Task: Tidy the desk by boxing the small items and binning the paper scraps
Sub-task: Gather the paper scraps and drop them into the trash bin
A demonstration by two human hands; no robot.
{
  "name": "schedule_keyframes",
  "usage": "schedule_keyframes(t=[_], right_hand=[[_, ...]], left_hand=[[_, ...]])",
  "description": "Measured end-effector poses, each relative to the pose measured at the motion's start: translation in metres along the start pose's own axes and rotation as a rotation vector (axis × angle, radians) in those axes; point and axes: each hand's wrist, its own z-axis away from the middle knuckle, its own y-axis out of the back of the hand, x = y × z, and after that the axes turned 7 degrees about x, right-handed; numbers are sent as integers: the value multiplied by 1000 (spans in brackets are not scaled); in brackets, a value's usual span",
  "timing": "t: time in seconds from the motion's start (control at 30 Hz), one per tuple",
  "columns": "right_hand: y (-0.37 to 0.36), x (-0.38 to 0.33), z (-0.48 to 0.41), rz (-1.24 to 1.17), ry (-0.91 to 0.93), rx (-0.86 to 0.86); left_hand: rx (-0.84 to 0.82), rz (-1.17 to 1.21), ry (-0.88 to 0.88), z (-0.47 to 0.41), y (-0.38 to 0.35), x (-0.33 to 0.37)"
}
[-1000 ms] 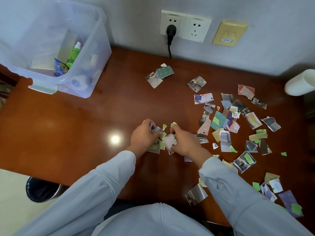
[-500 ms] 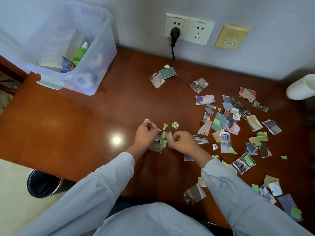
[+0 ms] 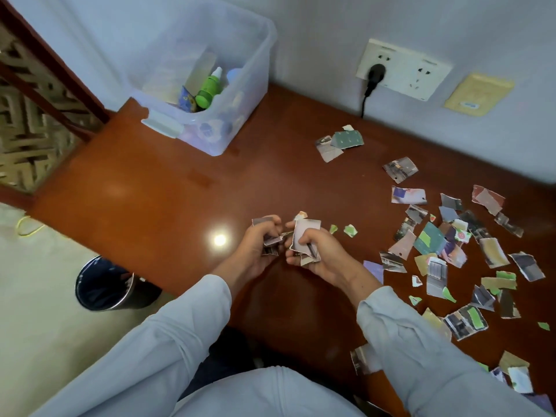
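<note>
At worktop [image 3: 150, 191] centre, both hands sit close together, just above the surface. L hand [image 3: 255, 248]: fingers curled round a small wad [image 3: 272, 240] of scraps. R hand [image 3: 323, 254]: fingers and thumb clamped on a bigger stack [image 3: 305, 236], pale sheet uppermost, tilted up. Wad and stack sit just beside each other; contact btwn them cannot be told.

R side of the worktop carries loose scraps [image 3: 430, 239], spread from mid-depth to the near edge. Two green bits [image 3: 350, 230] lie just R of the R hand. One separate cluster [image 3: 340, 142] lies near the wall, below the socket [image 3: 403, 69], which has a black plug [image 3: 376, 73] fitted.

Far-L corner: clear plastic box [image 3: 255, 70] w/ a green bottle [image 3: 209, 90] and other small items inside. On the floor, L of the worktop, stands the bin [image 3: 126, 296], dark liner, well apart from both hands.
</note>
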Motion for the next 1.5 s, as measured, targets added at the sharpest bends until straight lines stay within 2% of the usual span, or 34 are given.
schedule_keyframes(t=[0.23,0.47,0.83,1.0,1.1,1.23,1.37,1.5], right_hand=[[-102,1,-30,89,-84,-88],[-228,14,-67,107,-178,-135],[-418,67,-123,236,-356,-106],[-490,108,-145,335,-382,-130],[-529,135,-162,387,-428,-207],[-570,188,-195,475,-435,-286],[-586,249,-243,501,-468,-234],[-582,303,-293,582,-447,-116]], left_hand=[[130,125,-51,0,89,53],[247,347,-79,0,194,118],[566,911,-65,-8,350,182],[694,987,-35,-3,424,192],[763,971,-11,-4,471,194],[835,1081,-41,-14,525,195],[878,1179,-54,-40,576,173],[905,1256,13,-85,618,130]])
